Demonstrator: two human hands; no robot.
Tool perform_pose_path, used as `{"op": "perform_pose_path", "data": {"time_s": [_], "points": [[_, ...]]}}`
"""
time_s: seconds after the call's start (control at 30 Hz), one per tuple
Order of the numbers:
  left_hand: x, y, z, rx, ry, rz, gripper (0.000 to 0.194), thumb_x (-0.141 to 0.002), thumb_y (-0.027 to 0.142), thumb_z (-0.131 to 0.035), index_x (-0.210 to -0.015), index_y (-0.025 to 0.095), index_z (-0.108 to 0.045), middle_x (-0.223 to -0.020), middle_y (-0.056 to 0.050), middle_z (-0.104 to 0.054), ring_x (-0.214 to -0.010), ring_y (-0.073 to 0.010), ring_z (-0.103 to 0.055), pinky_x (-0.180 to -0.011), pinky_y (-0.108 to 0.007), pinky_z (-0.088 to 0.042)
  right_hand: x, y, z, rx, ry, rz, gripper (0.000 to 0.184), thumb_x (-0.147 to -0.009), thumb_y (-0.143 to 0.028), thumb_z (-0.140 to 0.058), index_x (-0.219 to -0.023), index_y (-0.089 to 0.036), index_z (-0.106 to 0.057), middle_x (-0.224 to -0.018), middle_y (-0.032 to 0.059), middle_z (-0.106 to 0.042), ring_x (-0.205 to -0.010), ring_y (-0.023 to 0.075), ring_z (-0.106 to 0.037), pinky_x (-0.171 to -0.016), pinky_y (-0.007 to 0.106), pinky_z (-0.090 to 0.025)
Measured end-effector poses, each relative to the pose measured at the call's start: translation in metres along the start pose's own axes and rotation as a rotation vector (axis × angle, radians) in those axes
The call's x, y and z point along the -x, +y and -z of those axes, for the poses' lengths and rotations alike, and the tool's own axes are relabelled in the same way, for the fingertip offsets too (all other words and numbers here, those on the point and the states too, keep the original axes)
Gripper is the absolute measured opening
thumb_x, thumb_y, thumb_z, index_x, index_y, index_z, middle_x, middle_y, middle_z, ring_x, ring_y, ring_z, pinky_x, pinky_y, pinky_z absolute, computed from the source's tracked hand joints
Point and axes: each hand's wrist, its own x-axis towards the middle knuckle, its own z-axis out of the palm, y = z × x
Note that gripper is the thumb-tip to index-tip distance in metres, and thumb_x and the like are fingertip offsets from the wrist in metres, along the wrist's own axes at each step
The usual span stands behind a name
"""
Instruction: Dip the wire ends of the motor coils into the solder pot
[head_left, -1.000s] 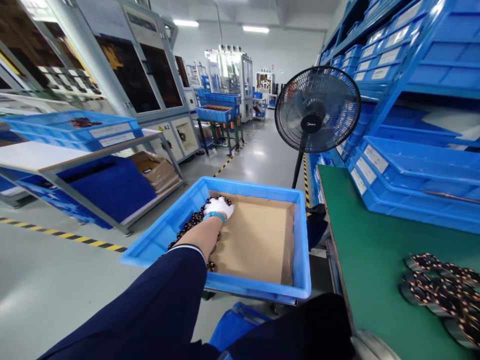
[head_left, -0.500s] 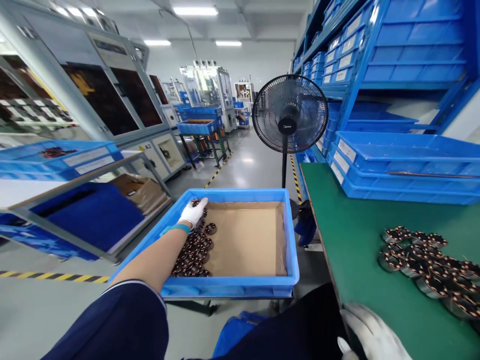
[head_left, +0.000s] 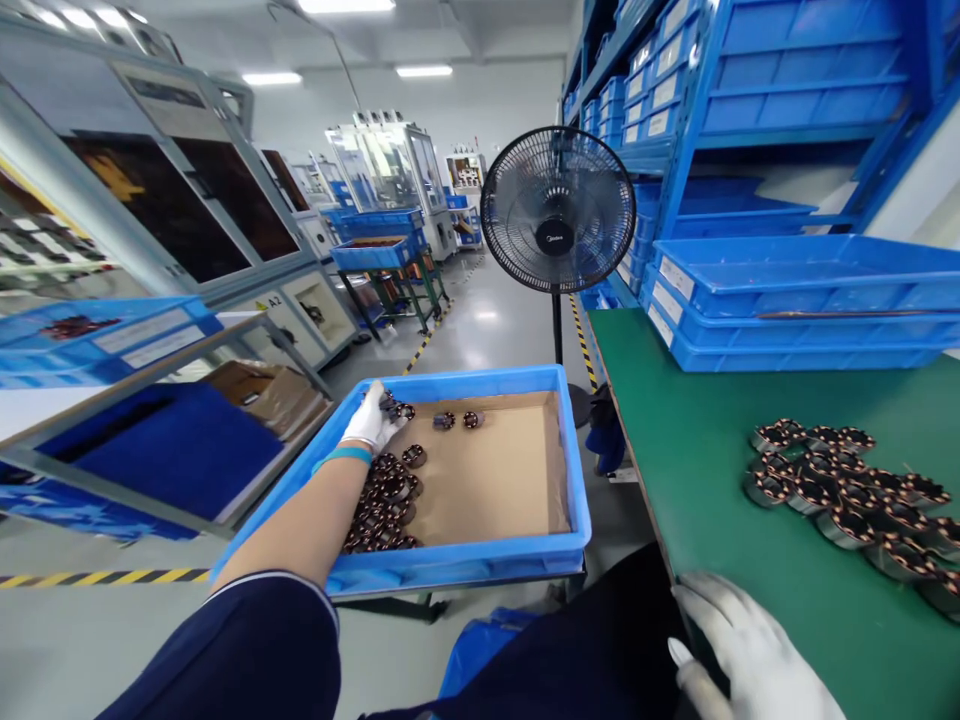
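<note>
My left hand, in a white glove, is inside a blue tray at its far left corner. Its thumb is spread from the fingers, and copper-wound stator cores lie against it, without a visible grip. More cores are heaped along the tray's left side. Two loose cores sit on the brown cardboard liner, to the right of this hand. My right hand, also white-gloved, lies on the edge of the green bench, fingers stretched out and nothing in them.
Several rows of stator cores stand on the bench at right, with stacked blue trays behind. A black fan stands beyond the tray. At left are a cart and a machine; blue shelving rises at right.
Two cores now lie on the cardboard to the right of my left hand. That hand has turned, with its thumb spread. My right hand keeps its place; the view has shifted slightly.
</note>
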Motion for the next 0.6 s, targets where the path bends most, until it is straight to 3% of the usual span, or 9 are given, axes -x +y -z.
{"op": "perform_pose_path", "data": {"time_s": [0.1, 0.2, 0.3, 0.37, 0.47, 0.53, 0.57, 0.6], "points": [[0.014, 0.014, -0.013, 0.029, -0.139, -0.034, 0.028, -0.086, 0.046, -0.055, -0.087, 0.018, -0.054, -0.074, -0.002, -0.059, -0.061, -0.0113, -0.058, -0.054, -0.022, -0.051, -0.001, -0.001, -0.002, -0.044, -0.027, -0.031, 0.042, -0.079, -0.041, -0.061, -0.115, -0.021, -0.057, -0.116, 0.0053, -0.064, -0.104, 0.0227, -0.061, -0.085, 0.035, -0.051], [0.046, 0.023, -0.044, 0.056, -0.369, -0.036, 0.025, -0.088, 0.043, -0.050, -0.091, 0.019, -0.057, -0.087, -0.004, -0.062, -0.074, -0.0156, -0.062, -0.064, -0.030, -0.055, -0.004, -0.006, 0.000, -0.094, -0.061, -0.102, 0.039, -0.079, -0.034, -0.061, -0.116, -0.022, -0.057, -0.118, 0.0056, -0.062, -0.107, 0.0230, -0.059, -0.088, 0.037, -0.051], [0.094, 0.020, -0.096, -0.015, -0.792, -0.036, 0.032, -0.086, 0.045, -0.051, -0.096, 0.016, -0.060, -0.091, -0.008, -0.063, -0.082, -0.0224, -0.063, -0.068, -0.037, -0.055, -0.008, -0.013, 0.010, -0.149, -0.114, -0.188, 0.037, -0.080, -0.028, -0.060, -0.116, -0.022, -0.057, -0.119, 0.0069, -0.061, -0.110, 0.0229, -0.057, -0.092, 0.039, -0.050], [0.132, 0.009, -0.137, -0.225, -1.045, -0.097, 0.039, -0.084, 0.049, -0.051, -0.101, 0.015, -0.062, -0.093, -0.009, -0.065, -0.080, -0.0236, -0.062, -0.066, -0.037, -0.054, -0.011, -0.017, 0.018, -0.196, -0.143, -0.221, 0.036, -0.080, -0.026, -0.059, -0.115, -0.021, -0.058, -0.119, 0.0077, -0.061, -0.112, 0.0232, -0.055, -0.095, 0.040, -0.048], [0.199, -0.027, -0.194, -0.652, -1.336, -0.532, 0.039, -0.086, 0.049, -0.048, -0.095, 0.015, -0.064, -0.092, -0.008, -0.066, -0.084, -0.0222, -0.061, -0.075, -0.036, -0.052, -0.014, -0.022, 0.024, -0.241, -0.155, -0.244, 0.037, -0.079, -0.027, -0.059, -0.115, -0.019, -0.058, -0.119, 0.0083, -0.060, -0.112, 0.0240, -0.054, -0.097, 0.040, -0.046], [0.247, -0.061, -0.224, -0.725, -1.465, -0.647, 0.035, -0.084, 0.047, -0.051, -0.091, 0.016, -0.066, -0.089, -0.009, -0.067, -0.081, -0.0220, -0.062, -0.075, -0.035, -0.051, -0.015, -0.024, 0.022, -0.213, -0.140, -0.318, 0.042, -0.079, -0.029, -0.059, -0.120, -0.017, -0.056, -0.121, 0.0101, -0.059, -0.114, 0.0260, -0.052, -0.098, 0.041, -0.045], [0.269, -0.079, -0.235, -0.883, -1.541, -0.911, 0.034, -0.086, 0.046, -0.048, -0.090, 0.018, -0.066, -0.092, -0.009, -0.066, -0.079, -0.0208, -0.062, -0.072, -0.034, -0.051, -0.015, -0.024, 0.020, -0.186, -0.131, -0.384, 0.047, -0.079, -0.030, -0.059, -0.123, -0.016, -0.054, -0.123, 0.0113, -0.058, -0.114, 0.0274, -0.052, -0.097, 0.042, -0.045], [0.290, -0.096, -0.244, -0.925, -1.582, -1.007, 0.029, -0.080, 0.045, -0.056, -0.088, 0.020, -0.067, -0.097, -0.010, -0.064, -0.078, -0.0216, -0.062, -0.070, -0.035, -0.051, -0.015, -0.024, 0.019, -0.159, -0.120, -0.458, 0.050, -0.078, -0.031, -0.059, -0.126, -0.016, -0.053, -0.123, 0.0122, -0.058, -0.113, 0.0286, -0.052, -0.096, 0.043, -0.045]]}}
